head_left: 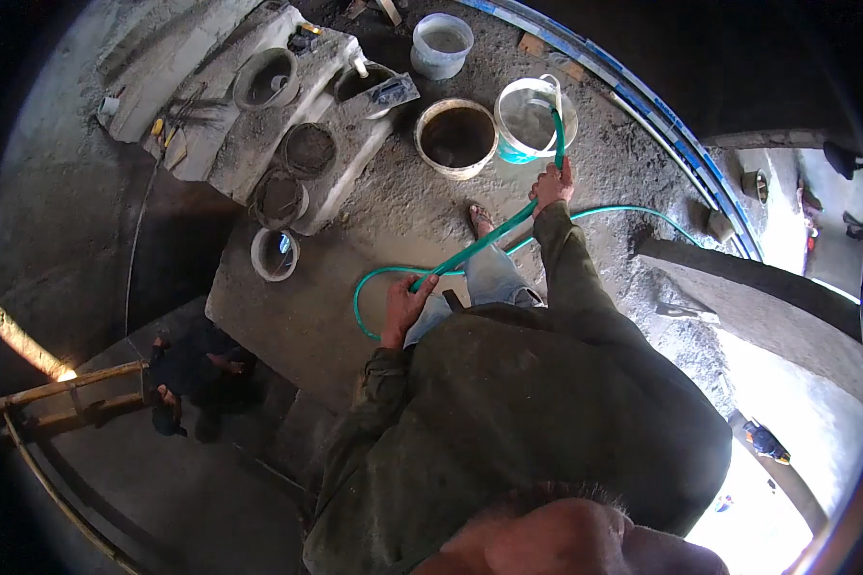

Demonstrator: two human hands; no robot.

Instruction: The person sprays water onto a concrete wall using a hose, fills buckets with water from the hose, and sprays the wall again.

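My right hand point(553, 186) is closed round a green hose point(479, 245) near its end, which points into a white bucket point(508, 105) with a wire handle and greyish contents. Lower and to the left, my left hand point(408, 309) grips the same hose. From there the hose loops on the floor behind my legs and runs off to the right. Beside the white bucket stands a pale bucket point(419, 134) with dark contents. Another translucent bucket point(438, 65) is farther back.
Concrete steps point(340, 172) at the upper left carry several mortar buckets and a trowel point(393, 93). A small white bucket point(260, 255) stands near the ledge. Below left, a person point(197, 369) is near a wooden ladder point(77, 381). Blue-white rails point(642, 84) curve along the right.
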